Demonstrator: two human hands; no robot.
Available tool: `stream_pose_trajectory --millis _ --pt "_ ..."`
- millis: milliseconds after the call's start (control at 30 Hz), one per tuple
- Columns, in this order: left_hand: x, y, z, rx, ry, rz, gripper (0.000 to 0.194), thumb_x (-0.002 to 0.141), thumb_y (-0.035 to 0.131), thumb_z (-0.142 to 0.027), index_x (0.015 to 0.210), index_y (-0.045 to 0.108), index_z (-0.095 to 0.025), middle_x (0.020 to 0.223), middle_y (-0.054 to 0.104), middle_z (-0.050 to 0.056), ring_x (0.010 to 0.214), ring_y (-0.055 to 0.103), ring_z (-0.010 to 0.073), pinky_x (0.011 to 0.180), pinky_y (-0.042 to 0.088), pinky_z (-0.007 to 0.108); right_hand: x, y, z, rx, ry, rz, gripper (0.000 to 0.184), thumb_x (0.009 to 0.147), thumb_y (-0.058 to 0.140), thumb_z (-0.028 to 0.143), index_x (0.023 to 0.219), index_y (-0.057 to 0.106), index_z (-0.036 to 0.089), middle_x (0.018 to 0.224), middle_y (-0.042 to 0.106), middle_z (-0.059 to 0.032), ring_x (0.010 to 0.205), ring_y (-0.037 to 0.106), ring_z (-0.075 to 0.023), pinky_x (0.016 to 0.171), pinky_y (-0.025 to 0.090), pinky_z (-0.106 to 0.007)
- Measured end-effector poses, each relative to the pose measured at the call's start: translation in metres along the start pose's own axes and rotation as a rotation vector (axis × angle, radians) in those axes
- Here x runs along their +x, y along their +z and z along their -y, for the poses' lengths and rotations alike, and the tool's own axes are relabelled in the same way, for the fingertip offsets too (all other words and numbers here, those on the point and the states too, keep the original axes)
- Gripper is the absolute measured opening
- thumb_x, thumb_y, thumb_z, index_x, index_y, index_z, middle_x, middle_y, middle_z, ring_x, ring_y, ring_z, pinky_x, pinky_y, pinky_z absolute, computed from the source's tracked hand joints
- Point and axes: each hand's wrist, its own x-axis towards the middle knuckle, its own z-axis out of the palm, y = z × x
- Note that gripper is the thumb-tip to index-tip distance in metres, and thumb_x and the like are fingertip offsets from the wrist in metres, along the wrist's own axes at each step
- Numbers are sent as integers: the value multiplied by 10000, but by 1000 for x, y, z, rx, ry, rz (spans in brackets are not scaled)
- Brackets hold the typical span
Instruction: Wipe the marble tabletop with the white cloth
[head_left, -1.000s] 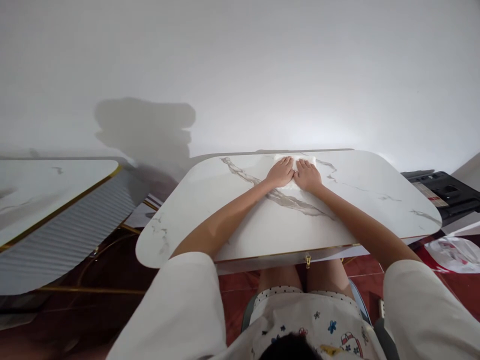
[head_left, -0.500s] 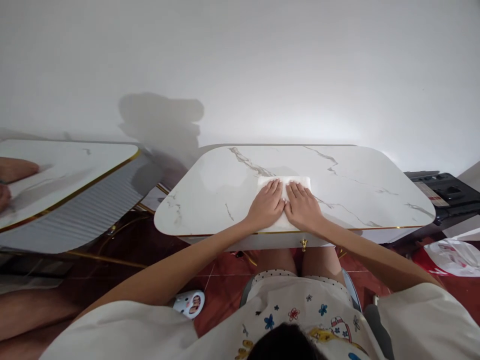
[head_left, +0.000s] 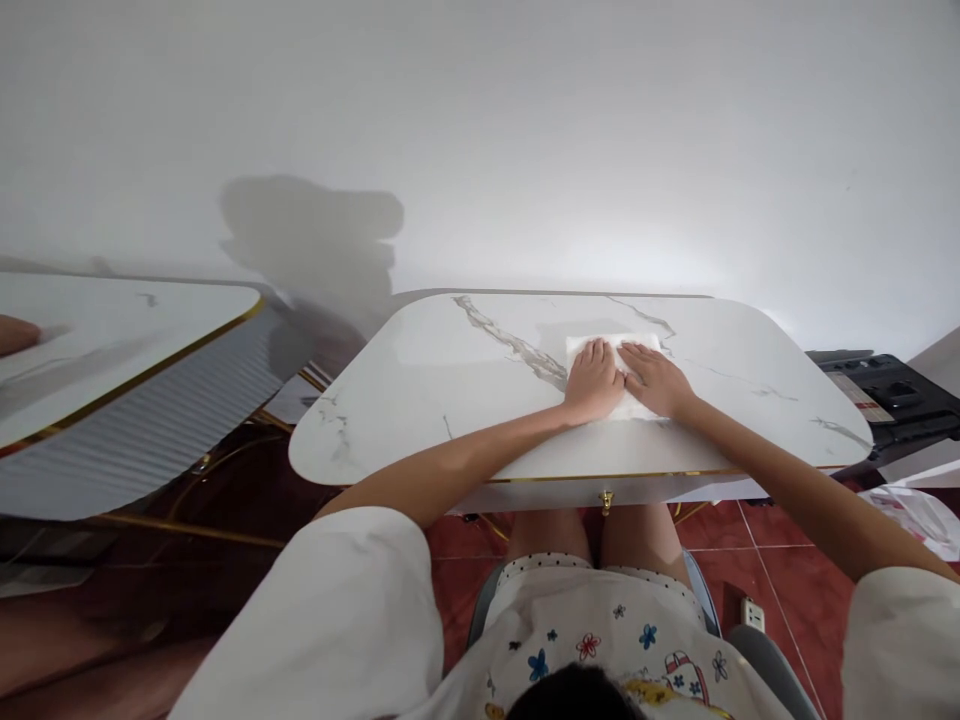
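Note:
A folded white cloth [head_left: 626,345] lies flat on the white marble-pattern table [head_left: 450,385], right of its middle. My left hand [head_left: 595,380] presses down on the cloth's left part, fingers stretched out and close together. My right hand [head_left: 655,378] lies flat on its right part, fingers pointing up and left. The two hands sit side by side, almost touching. Most of the cloth is hidden under them.
A second marble-top table [head_left: 127,330] with a gold rim stands to the left, and another person's fingertip [head_left: 16,333] shows at its far left edge. A black device [head_left: 885,385] sits right of my table. A white plastic bag [head_left: 919,515] lies on the red tiled floor.
Both hands slid the cloth from the table's far edge toward the near edge, then to the right and a little away from me. The camera view shifted with the head.

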Motion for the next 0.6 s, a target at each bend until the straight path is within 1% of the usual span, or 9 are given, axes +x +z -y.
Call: stream_pose_trajectory --millis 133,200,300,433,533,600 --pt "41 6 18 25 -32 -29 560 888 304 -241 1372 333 38 1465 336 236 1383 265 321 1128 236 456 44 6 -17 -24 -31 7 534 921 332 274 1419 394 89 1482 375 -83 1375 310 -233 1126 252 -372" --pt "61 9 32 42 -50 -30 559 891 305 -243 1374 334 37 1469 332 233 1382 267 322 1129 232 454 68 10 -23 -29 -43 9 530 922 330 267 1419 393 95 1482 378 -74 1374 313 -227 1125 251 -362" --pt "89 13 54 64 -66 -27 557 896 304 -247 1382 329 25 1476 326 224 1381 269 321 1128 228 461 102 19 -31 -28 -49 2 527 925 332 270 1414 398 85 1482 378 -86 1370 319 -229 1124 244 -351" --pt "119 17 79 114 -46 -24 555 911 280 -235 1380 318 60 1473 319 243 1384 263 319 1132 219 449 141 30 -41 -9 -54 -19 520 926 336 275 1405 412 89 1480 383 -83 1366 325 -231 1125 236 -345" --pt "140 20 87 162 -32 -26 544 918 269 -222 1377 321 66 1470 326 239 1383 271 310 1131 223 431 162 34 -53 3 -46 -27 515 924 339 274 1402 418 102 1482 380 -69 1363 331 -229 1123 242 -344" --pt "153 23 85 181 -37 -32 533 918 277 -216 1377 333 48 1467 340 225 1381 280 297 1130 229 412 171 35 -63 4 -26 -23 519 923 340 273 1406 411 94 1482 381 -78 1365 327 -228 1124 241 -343"
